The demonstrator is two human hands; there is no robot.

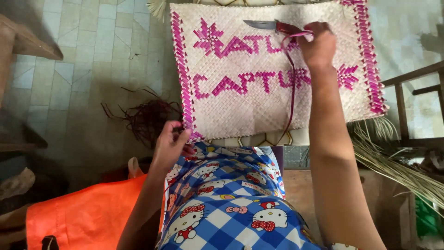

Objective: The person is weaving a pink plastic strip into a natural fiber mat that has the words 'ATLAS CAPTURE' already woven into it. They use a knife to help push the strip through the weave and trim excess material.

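Observation:
A pale woven mat (259, 106) with a magenta border and magenta woven letters lies on the floor in front of me. My right hand (318, 45) is raised over its upper part, gripping a knife (266, 25) with a dark red handle, blade pointing left. A long magenta strip (292, 88) also hangs from this hand down across the mat. My left hand (170, 143) pinches the mat's near left corner at the magenta border.
A tangle of dark purple strips (148, 118) lies on the tiled floor (92, 69) left of the mat. Dry pale leaf strands (393, 162) spread at the right beside a wooden frame (411, 92). Orange cloth (88, 213) sits at lower left.

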